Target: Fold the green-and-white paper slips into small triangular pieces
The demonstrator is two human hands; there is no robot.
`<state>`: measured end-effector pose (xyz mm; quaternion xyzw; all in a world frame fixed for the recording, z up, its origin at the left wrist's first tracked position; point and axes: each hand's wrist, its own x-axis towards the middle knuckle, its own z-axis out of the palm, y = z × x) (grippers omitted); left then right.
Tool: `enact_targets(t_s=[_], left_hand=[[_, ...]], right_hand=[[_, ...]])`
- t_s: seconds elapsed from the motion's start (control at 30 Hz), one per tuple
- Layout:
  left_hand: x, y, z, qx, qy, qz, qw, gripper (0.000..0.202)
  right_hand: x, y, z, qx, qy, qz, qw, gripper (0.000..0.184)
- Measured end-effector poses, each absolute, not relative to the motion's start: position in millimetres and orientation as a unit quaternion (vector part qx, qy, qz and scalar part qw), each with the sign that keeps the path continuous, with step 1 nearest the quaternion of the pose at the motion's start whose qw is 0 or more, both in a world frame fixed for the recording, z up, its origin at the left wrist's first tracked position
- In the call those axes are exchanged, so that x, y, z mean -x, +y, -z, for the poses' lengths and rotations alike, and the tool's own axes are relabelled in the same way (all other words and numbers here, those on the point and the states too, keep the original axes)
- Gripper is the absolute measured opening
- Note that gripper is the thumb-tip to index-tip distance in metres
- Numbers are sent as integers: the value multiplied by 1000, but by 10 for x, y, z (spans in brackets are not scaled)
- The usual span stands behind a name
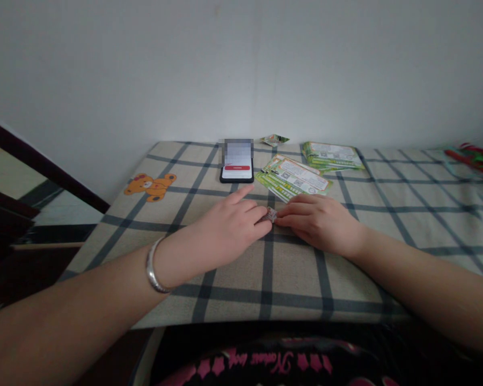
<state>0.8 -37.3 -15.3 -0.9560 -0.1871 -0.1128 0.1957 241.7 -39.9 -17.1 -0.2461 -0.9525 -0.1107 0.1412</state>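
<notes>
Both of my hands meet over the tablecloth, around a small greyish patterned piece [271,215], too small to name. My left hand [235,228] pinches its left side with the lower fingers, while the index finger points out toward the phone [237,175]. On the other side, my right hand [326,222] has its fingers pressed together at the piece's right edge. Its thumb is mostly hidden. Just beyond the right fingers lie several fanned green-and-white printed leaflets [293,179]. The phone lies face up with its screen lit, the upper part blurred out.
A stack of similar leaflets [334,154] lies farther back, and a small folded leaflet [274,140] sits near the wall. An orange bear cutout [149,186] is at the left. Red and green items [477,160] lie at the far right. The checked tablecloth [233,295] ends near my lap.
</notes>
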Motion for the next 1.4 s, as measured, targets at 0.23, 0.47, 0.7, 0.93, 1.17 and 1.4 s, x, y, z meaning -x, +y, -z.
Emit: enact_targets(t_s=[0.23,0.47,0.7,0.93,1.17,1.4], left_hand=[[22,-333,137,961,-178,103,182,26],[100,-290,99,968,-182,96,143,33],[59,-321,117,966,-192,86,149,29],[60,-338,103,963,-196,83,166,29],[83,-350,94,964,-199,81,159,28],[99,-381,83,963,-205,73,156,27]], right_hand=[[-2419,-415,152,256,-951,102,138,26],[-2470,-410,163,265,-948,93,148,26],[-2425,-449,128,254,-949,146,118,23],[-2420,-458,126,245,-949,158,118,19],[-2443,-472,115,268,-940,150,149,24],[-2449,-490,78,272,-945,138,117,24]])
